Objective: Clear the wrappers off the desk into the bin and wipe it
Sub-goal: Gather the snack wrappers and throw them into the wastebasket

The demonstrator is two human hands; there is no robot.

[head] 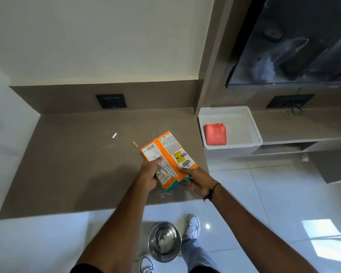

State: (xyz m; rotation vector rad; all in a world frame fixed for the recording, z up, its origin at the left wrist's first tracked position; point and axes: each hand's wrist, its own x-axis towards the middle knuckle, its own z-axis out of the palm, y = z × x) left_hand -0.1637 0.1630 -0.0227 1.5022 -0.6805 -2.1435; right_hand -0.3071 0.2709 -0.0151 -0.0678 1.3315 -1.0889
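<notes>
Both hands hold a stack of flattened wrappers over the right part of the brown desk (71, 170). The top one is a big orange wrapper (166, 148) with white printed panels; a teal wrapper edge (182, 182) pokes out beneath. My left hand (149, 175) grips the stack's near left side, along with a crumpled white wrapper. My right hand (198, 182) clamps the near right corner. Two small scraps lie on the desk: a white one (114, 135) and an orange one (135, 144). On the floor below, between my feet, stands a steel bin (164, 244) with something white inside.
A white tray (252, 127) right of the desk holds a folded red cloth (215, 134). Black wall sockets (111, 101) sit behind the desk. A dark screen (295, 46) hangs at upper right over a lower shelf. The floor is glossy white tile.
</notes>
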